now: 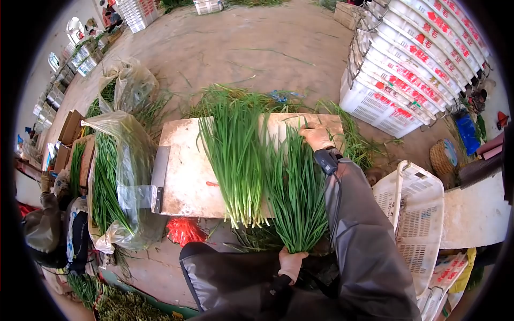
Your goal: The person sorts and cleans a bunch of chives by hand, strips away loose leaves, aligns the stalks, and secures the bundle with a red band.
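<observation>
My left hand (292,263), gloved, is closed around the lower end of a bunch of garlic chives (297,187), just in front of my lap. At the far end of that bunch my right hand (317,137), also gloved, has its fingers curled on the leaf tips; part of the grip is hidden. Beside it, a second pile of garlic chives (233,155) lies across the worn board (182,182), its pale stem ends toward me. A broad knife (159,184) with a dark handle rests along the board's left edge.
Red plastic ties (184,231) lie below the board. To the left, a clear plastic bag (131,144) surrounds more chives. White crates (412,69) are stacked at right, with another crate (420,214) near my right arm. Another person (45,219) is at far left.
</observation>
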A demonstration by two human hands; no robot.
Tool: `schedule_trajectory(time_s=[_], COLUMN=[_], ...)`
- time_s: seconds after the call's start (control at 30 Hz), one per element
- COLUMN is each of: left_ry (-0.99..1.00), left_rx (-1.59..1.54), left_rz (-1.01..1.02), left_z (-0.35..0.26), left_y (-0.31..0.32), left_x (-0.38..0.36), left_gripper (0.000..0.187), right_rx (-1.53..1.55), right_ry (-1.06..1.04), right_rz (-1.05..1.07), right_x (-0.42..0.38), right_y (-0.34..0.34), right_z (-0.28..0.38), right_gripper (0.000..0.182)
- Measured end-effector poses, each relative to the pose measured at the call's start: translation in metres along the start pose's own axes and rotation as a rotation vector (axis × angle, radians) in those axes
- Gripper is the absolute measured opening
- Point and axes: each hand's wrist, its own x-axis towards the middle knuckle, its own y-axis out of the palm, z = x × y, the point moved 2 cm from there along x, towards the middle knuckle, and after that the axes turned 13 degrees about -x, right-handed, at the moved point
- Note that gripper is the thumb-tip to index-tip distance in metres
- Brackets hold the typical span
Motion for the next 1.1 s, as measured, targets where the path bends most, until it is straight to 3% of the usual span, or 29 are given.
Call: schedule_trajectory(time_s=[0.1, 0.13, 0.23, 0.27, 0.3, 0.37, 0.43, 0.47, 0.5, 0.57, 0.63, 0.73, 0.77, 0.83, 0.87, 0.9, 0.93, 0.97, 1.03, 1.1], left_ry=[-0.007, -0.014, -0.011, -0.036, -0.056, -0.014, -0.009, -0.024, -0.037, -0.058, -0.07, -0.09, -0.095, -0.106, -0.105, -0.105, -0.12, -0.132, -0.15, -0.103], left_rx=[-0.003, -0.005, -0.038, -0.011, 0.015, 0.041, 0.081, 0.062, 0.042, 0.017, 0.007, 0.016, 0.05, 0.006, -0.019, -0.044, -0.056, -0.055, -0.056, 0.004], left_rz=[-0.018, -0.019, 0.014, 0.005, 0.0, 0.024, 0.014, 0.034, 0.058, 0.086, 0.101, 0.166, 0.179, 0.19, 0.201, 0.208, 0.233, 0.25, 0.286, 0.306], left_z=[-0.007, -0.008, -0.008, -0.011, -0.015, -0.01, -0.004, -0.001, -0.003, -0.006, -0.014, -0.018, -0.018, -0.013, -0.011, -0.009, -0.014, -0.014, -0.013, -0.017], left_y=[0.005, 0.005, 0.001, -0.001, 0.001, -0.004, -0.009, -0.01, -0.009, -0.005, 0.002, 0.004, 0.004, 0.006, 0.006, 0.006, 0.008, 0.007, 0.006, 0.009], left_x=[-0.002, -0.002, 0.0, -0.002, -0.001, 0.004, 0.009, 0.009, 0.009, 0.003, -0.007, -0.008, -0.008, -0.008, -0.007, -0.007, -0.013, -0.014, -0.015, -0.023], left_gripper=[0.044, 0.043, 0.04, 0.04, 0.041, 0.044, 0.045, 0.043, 0.042, 0.039, 0.036, 0.037, 0.039, 0.038, 0.037, 0.037, 0.037, 0.037, 0.037, 0.039], right_rx=[-0.171, -0.272, -0.802, -0.92, -1.055, -1.134, -1.418, -1.248, -0.985, -1.004, -1.1, -1.123, -1.008, -0.6, -0.673, -0.609, -0.392, -0.117, 0.358, 0.685], right_ry=[-0.098, 0.043, -0.453, -0.495, -0.332, -0.327, -0.307, -0.279, -0.207, 0.075, 0.268, 0.164, 0.108, 0.314, 0.329, 0.316, 0.274, 0.271, 0.493, 0.49], right_rz=[-0.024, 0.044, -0.087, -0.161, -0.104, -0.125, -0.304, -0.376, -0.446, -0.589, -0.28, 0.202, 0.387, 0.658, 0.78, 0.78, 0.773, 0.714, 0.629, 0.494], right_x=[0.017, 0.005, -0.015, -0.017, -0.04, -0.056, -0.073, -0.069, -0.074, -0.095, -0.127, -0.188, -0.216, -0.291, -0.31, -0.336, -0.359, -0.377, -0.401, -0.413], right_y=[-0.011, -0.029, -0.074, -0.085, -0.103, -0.132, -0.152, -0.169, -0.183, -0.198, -0.202, -0.177, -0.162, -0.128, -0.104, -0.082, -0.069, -0.048, -0.002, 0.017], right_z=[-0.034, -0.02, -0.005, -0.012, 0.021, 0.041, 0.057, 0.043, 0.035, 0.019, 0.01, -0.034, -0.051, -0.024, -0.05, -0.061, -0.035, -0.052, -0.097, -0.075], right_gripper=[0.027, 0.027, 0.032, 0.039, 0.041, 0.039, 0.027, 0.021, 0.026, 0.037, 0.05, 0.052, 0.049, 0.063, 0.066, 0.069, 0.067, 0.059, 0.055, 0.049])
